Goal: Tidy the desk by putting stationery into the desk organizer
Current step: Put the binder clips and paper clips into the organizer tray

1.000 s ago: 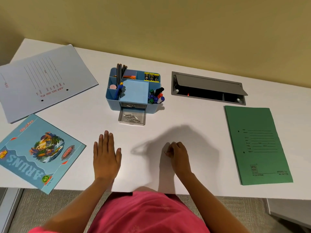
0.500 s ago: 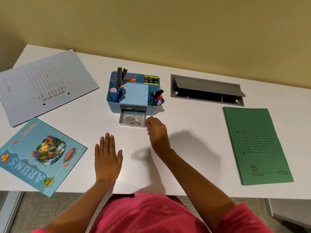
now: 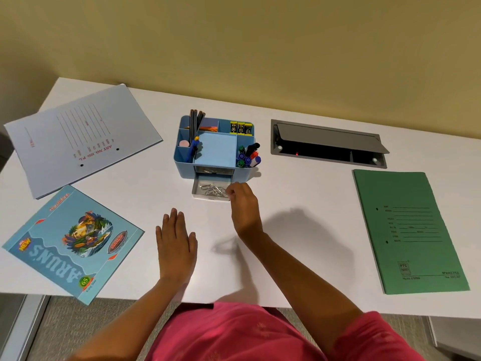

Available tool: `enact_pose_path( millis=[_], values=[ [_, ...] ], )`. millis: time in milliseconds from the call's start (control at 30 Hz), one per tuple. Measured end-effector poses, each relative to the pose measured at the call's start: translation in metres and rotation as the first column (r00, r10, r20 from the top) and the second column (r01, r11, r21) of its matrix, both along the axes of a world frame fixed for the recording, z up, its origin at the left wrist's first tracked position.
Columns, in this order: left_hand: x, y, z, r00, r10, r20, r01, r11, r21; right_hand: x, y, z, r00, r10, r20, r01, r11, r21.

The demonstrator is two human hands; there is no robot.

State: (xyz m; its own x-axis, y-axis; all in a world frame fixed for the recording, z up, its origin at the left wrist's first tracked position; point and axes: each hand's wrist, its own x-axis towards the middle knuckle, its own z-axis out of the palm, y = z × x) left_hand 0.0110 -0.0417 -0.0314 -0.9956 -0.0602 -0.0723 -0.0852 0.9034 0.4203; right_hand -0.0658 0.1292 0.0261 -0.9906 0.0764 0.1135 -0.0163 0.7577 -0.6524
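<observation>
Your desk organizer (image 3: 216, 152) is sitting far-centre, compartments filled, drawer (image 3: 197, 190) open with paper clips (image 3: 212, 191) inside, so you're nearing the end. Your right hand (image 3: 243, 204) is pinching at the drawer's right edge. Whether it is holding a clip or nothing, I cannot tell. Your left hand (image 3: 175, 243) is resting flat.
</observation>
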Motion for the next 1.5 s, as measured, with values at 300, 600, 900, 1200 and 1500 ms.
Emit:
enact_pose_path(
  millis=[300,600,900,1200,1500],
  values=[
    [-0.041,0.018,0.023,0.99,0.142,-0.019,-0.122,0.909,0.399,0.041,0.014,-0.025,0.988,-0.053,-0.143,0.051,0.999,-0.015],
    [-0.063,0.02,0.036,0.994,0.069,-0.081,-0.04,0.947,0.319,0.021,0.009,-0.026,0.994,0.015,0.108,-0.019,0.999,0.036],
    [-0.085,0.022,0.044,0.991,0.05,-0.127,-0.009,0.951,0.308,-0.002,0.008,-0.02,0.986,0.022,0.163,-0.035,0.997,0.073],
    [-0.106,0.029,0.05,0.994,0.036,-0.102,-0.005,0.956,0.293,-0.028,0.003,-0.021,0.975,0.014,0.222,-0.03,0.997,0.07],
    [-0.114,0.031,0.045,0.994,0.063,-0.09,-0.033,0.951,0.307,-0.037,0.003,-0.034,0.999,0.029,0.041,-0.029,1.0,-0.011]
  ],
)
